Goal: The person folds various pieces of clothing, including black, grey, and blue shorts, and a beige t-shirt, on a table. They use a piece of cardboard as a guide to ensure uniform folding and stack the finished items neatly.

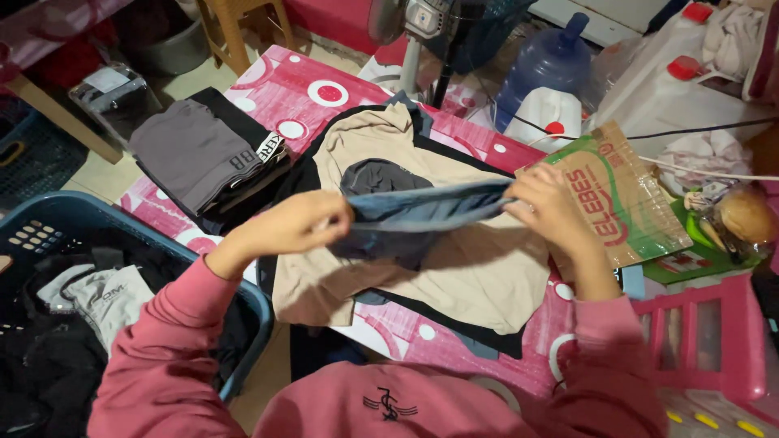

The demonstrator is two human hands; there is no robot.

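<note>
At the far left a blue laundry basket (243, 284) holds dark and pale clothes, and behind it a stack of folded grey and black garments (203, 154) rests on the pink table (292, 93) with white circles. The person's left hand (296, 223) is closed around one end of a small blue-grey garment (422, 215), stretched in the air above a beige shirt (479, 276) that lies flat on darker clothes. A dark grey piece (381, 174) sits on the beige shirt's upper part, just behind the held garment. The right hand (552, 211) pinches the other end, fingers curled over the edge; how much cloth it grips is hard to tell, since the fabric bunches there. To fold this well, it seems wise to keep both ends level and taut, so the edges meet squarely before it is lowered. Further right lie a cardboard sheet (625, 195) and a pink plastic rack (714, 341).
</note>
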